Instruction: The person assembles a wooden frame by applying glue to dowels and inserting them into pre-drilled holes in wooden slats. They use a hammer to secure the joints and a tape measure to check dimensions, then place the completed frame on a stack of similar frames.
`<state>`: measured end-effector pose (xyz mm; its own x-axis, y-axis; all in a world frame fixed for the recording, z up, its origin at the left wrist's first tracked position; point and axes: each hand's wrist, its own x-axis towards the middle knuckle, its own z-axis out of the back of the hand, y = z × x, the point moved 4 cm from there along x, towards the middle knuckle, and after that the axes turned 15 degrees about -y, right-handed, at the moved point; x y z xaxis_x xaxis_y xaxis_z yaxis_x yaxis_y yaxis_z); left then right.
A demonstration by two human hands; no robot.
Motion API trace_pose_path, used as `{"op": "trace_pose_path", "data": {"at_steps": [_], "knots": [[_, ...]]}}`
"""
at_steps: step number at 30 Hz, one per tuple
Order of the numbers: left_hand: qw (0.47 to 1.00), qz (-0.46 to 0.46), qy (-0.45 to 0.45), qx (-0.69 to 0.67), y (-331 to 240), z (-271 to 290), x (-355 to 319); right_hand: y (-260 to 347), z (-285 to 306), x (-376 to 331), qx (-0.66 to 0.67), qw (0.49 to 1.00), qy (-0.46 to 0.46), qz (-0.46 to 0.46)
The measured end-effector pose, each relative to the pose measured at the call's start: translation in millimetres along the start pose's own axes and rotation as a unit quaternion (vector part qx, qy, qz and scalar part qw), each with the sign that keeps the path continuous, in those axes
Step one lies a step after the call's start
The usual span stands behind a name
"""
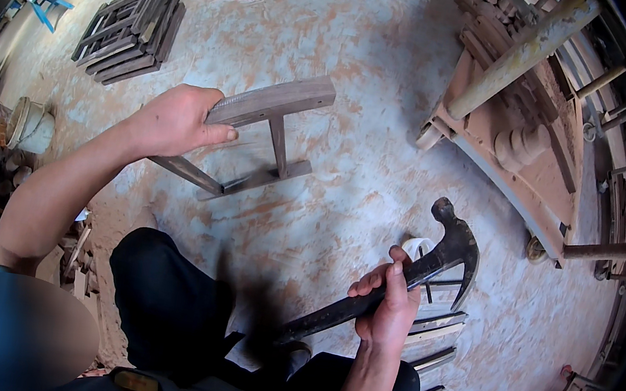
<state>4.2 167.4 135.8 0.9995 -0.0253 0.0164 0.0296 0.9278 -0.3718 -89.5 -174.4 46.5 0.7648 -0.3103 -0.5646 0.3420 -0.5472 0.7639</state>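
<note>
Mottled blue-grey floor (384, 145), stained with reddish brown, is spread through the workshop; two stacks of dark grey-brown wooden frames (132, 30) are set at the upper left, and a dusty tan wooden cart (487, 152), laden with brown timber pieces, is parked at the upper right. Ahead and left of centre, a single grey-brown wooden frame with long bars and cross rungs (274, 102) is gripped by the left hand (179, 121): its fingers are closed over the left part of the thick upper bar, their tips hidden behind it. Whether the lower bar is rested on the floor cannot be told. By the curled fingers of the right hand (390, 298), a black claw hammer (431, 265) is held around its handle, the head pointed up and rightward. From the right hand, the frame is found ahead and to the left; its long axis is slanted gently up to the right, the hammer's more steeply. The frame's free right end is kept well apart from the hammer head.
</note>
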Motion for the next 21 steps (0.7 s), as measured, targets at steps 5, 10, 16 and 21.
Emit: {"op": "trace_pose_path", "data": {"at_steps": [5, 10, 16, 21], "knots": [[1.0, -0.012, 0.007, -0.002, 10, 1, 8, -1, -2, -3, 0.006, 1.0, -0.001, -0.009], [1.0, -0.015, 0.003, -0.007, 19, 1, 17, -4, 1, -1, -0.023, 1.0, 0.01, -0.001], [1.0, -0.014, 0.007, 0.012, 31, 0, 30, -5, 3, -1, -0.042, 0.999, 0.021, 0.001], [0.999, -0.007, 0.017, 0.029, 29, 3, 43, -9, 4, 2, -0.04, 0.999, 0.029, -0.005]]}}
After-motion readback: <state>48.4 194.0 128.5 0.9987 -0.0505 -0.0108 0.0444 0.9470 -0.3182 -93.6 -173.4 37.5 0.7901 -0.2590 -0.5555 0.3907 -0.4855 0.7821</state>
